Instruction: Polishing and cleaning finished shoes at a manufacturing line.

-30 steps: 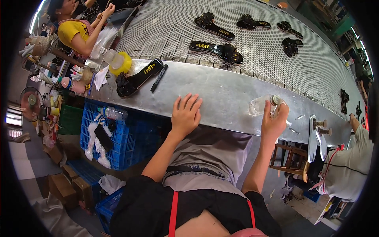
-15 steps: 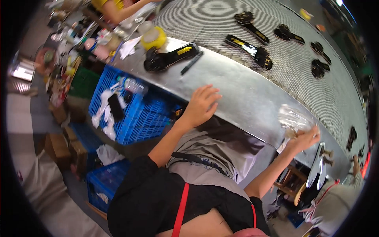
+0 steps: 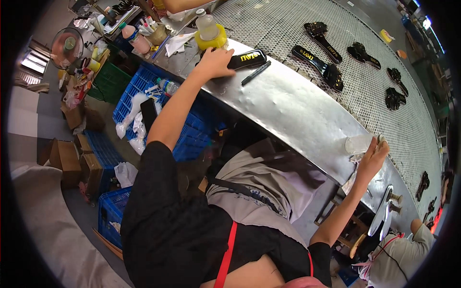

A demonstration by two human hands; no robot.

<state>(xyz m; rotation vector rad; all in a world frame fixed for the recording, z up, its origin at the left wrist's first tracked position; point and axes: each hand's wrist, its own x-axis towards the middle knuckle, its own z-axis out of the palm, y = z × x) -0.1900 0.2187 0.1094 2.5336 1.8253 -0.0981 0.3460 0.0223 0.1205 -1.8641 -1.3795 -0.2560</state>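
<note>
- And the left hand (image 3: 214, 63) largely covered one end of the black sandal (image 3: 247, 59)!
- The right hand (image 3: 374, 157) hid part of the clear bottle (image 3: 358, 144)!
- Up top, the edge cut off a co-worker's forearm (image 3: 185, 4)!

We have bare metal ledge (image 3: 297, 113) running along honeycomb-mesh bed (image 3: 269, 24). On ledge, toward left, we see black sandal (image 3: 247, 59), partly covered; black marker (image 3: 256, 73) lying slantwise just beside it; yellow container (image 3: 211, 42) near it; white paper (image 3: 179, 44) left of container. On bed we find more sandals (image 3: 318, 65), spread well apart toward right. Whether clear bottle (image 3: 357, 144) touches ledge, we cannot tell.
</note>
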